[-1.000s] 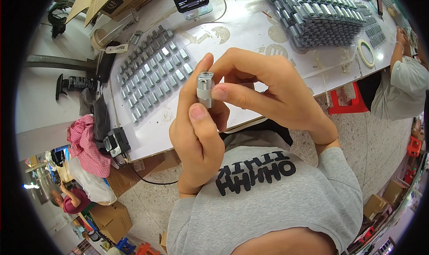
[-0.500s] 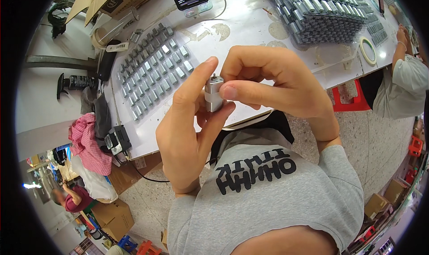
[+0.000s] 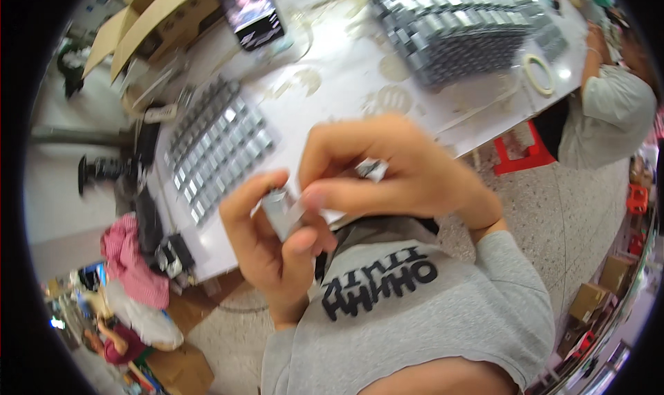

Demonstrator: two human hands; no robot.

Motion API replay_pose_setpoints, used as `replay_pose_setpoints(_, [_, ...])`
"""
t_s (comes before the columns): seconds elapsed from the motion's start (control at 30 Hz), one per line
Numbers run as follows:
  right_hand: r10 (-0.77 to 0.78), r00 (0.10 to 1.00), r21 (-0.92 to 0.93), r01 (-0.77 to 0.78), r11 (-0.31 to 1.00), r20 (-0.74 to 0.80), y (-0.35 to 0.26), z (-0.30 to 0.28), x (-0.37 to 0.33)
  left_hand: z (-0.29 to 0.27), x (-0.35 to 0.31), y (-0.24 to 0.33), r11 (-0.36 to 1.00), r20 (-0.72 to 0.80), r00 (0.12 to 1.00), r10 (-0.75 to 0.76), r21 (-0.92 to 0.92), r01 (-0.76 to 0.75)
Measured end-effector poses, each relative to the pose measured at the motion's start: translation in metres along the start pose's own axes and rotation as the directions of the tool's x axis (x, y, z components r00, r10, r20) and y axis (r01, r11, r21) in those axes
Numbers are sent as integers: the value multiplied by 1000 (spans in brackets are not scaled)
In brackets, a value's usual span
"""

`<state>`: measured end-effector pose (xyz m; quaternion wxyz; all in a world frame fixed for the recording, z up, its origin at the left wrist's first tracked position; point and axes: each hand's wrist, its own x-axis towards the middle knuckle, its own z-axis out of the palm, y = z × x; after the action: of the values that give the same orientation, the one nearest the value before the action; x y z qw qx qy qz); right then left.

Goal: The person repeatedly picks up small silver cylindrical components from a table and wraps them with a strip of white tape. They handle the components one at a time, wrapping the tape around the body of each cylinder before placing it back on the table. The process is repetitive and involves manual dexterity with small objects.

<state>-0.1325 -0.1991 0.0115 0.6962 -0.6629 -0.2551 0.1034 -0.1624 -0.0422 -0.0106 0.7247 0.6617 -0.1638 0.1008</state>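
Note:
Between the thumb and fingers of my left hand (image 3: 266,246) is a small silver motor (image 3: 278,212), tilted, its upper end near my index fingertip. My right hand (image 3: 387,170) comes in from the right with thumb and index finger closed at the motor's side. A pale sliver shows by that thumb tip, but blur hides what it is. Inside the curl of the right fingers a crumpled silvery-white bit (image 3: 372,169) shows. Beyond my left hand, rows of similar motors (image 3: 225,146) lie in a clear tray on the white table (image 3: 332,70).
Stacked trays of motors (image 3: 463,42) stand at the far right, beside a tape roll (image 3: 538,75). A lit phone (image 3: 250,13) and an open cardboard box (image 3: 162,28) are at the back. Another person (image 3: 609,111) sits at right near a red stool (image 3: 526,153).
Both hands, with the motor, have moved left and lower in the picture. The motor now leans over. The view has shifted and blurred, and a silvery bit now shows within my right hand.

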Motion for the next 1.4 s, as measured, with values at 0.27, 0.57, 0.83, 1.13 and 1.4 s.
replay_pose_setpoints(0.27, [23, 996, 169, -7, 986, -89, 5, -1, -8, 10, 3, -2, 900, 89, 995, -45, 435, 2])
replay_pose_setpoints(0.57, [-58, 998, 126, 62, 990, -30, 5, -5, -14, 16, 5, 7, 892, 161, 985, 60, 434, -126])
replay_pose_setpoints(0.83, [-157, 986, -389, 122, 913, -59, 3, -12, -21, 0, 18, 13, 607, 456, 872, 176, 648, -461])
replay_pose_setpoints(1.13, [-146, 989, -203, 141, 969, -10, -8, -20, -25, 5, 14, 24, 751, 448, 893, 42, 575, -324])
replay_pose_setpoints(1.4, [-90, 996, -84, 90, 992, 6, -11, -25, -26, 0, 12, 12, 893, 431, 901, 44, 388, -229])
